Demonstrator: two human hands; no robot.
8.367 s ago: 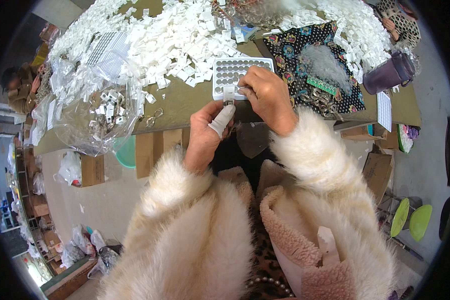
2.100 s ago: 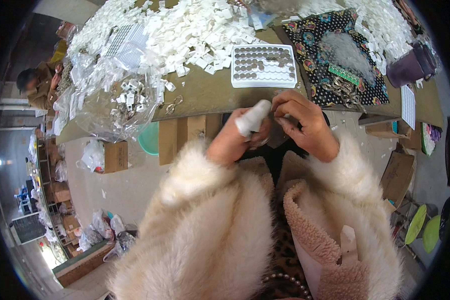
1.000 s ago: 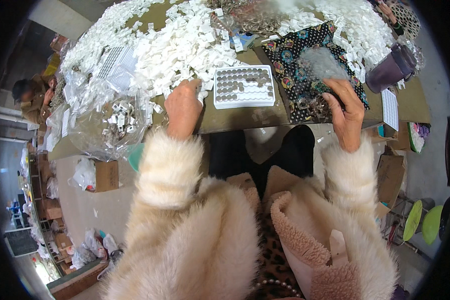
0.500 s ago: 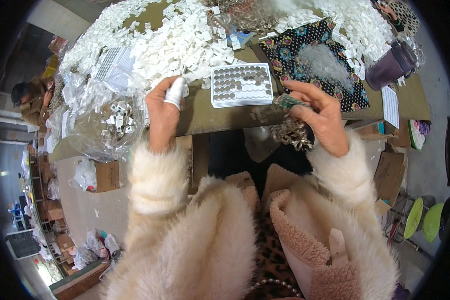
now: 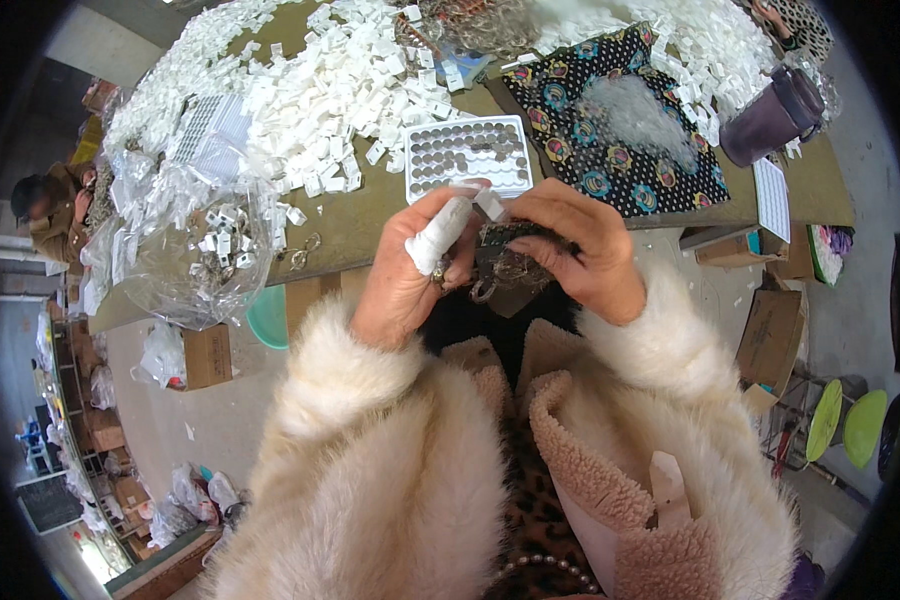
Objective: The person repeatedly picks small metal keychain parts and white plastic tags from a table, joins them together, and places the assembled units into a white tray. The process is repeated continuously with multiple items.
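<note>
Held piece: a small dark metal-looking cluster (image 5: 510, 262) sits between both hands, just below the near edge of the desk (image 5: 355, 225); what exactly it is cannot be told.
White tab: a small white plastic piece (image 5: 489, 205) sits at the fingertips above the dark cluster.
Left hand (image 5: 410, 275): fingers curled narrow around the left side of the cluster; the index finger is wrapped in white tape (image 5: 438, 234).
Right hand (image 5: 580, 250): fingers bent in from the right, pinching the cluster's top edge.
Sleeves: cream fluffy fur sleeves (image 5: 370, 440) cover both forearms.
Compartment tray (image 5: 467, 155): white rectangular tray just beyond the hands on the desk, its rows of round cells mostly filled with small grey-brown round pieces; a few cells in the near row look empty.
Loose pile: a wide heap of small white plastic pieces (image 5: 320, 90) spreads across the desk to the left of and behind the tray.
Clear bag (image 5: 195, 255): open plastic bag at the desk's left edge, holding white pieces mixed with small metal parts.
Patterned cloth (image 5: 620, 130): dark cloth with coloured rounds, right of the tray, with a grey fuzzy mass lying on it.
Purple cup (image 5: 770, 115): dark lidded container at the far right, tilted in view.
Cardboard boxes (image 5: 775, 330): on the floor to the right, below the desk.
Other person (image 5: 55, 205): seated at the far left, bent over the desk.
</note>
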